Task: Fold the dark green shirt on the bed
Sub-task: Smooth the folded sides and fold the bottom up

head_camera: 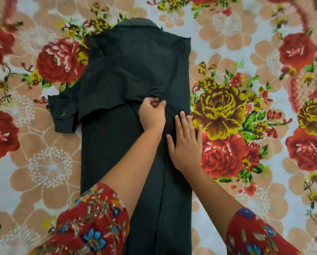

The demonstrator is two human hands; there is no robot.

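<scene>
The dark green shirt [117, 153] lies lengthwise down the middle of the bed, collar at the far end, its sides folded in to a long narrow strip. A sleeve lies folded across the upper part, and its cuff sticks out past the shirt's left edge. My left hand [152, 115] pinches a bunched bit of the sleeve's fabric near the shirt's middle. Just to its right, my right hand [185, 142] lies flat with spread fingers, pressing on the shirt's right side.
A bedsheet [246, 57] with large red, yellow and peach flowers covers the bed all around the shirt. My red flowered sleeves fill the lower corners of the view.
</scene>
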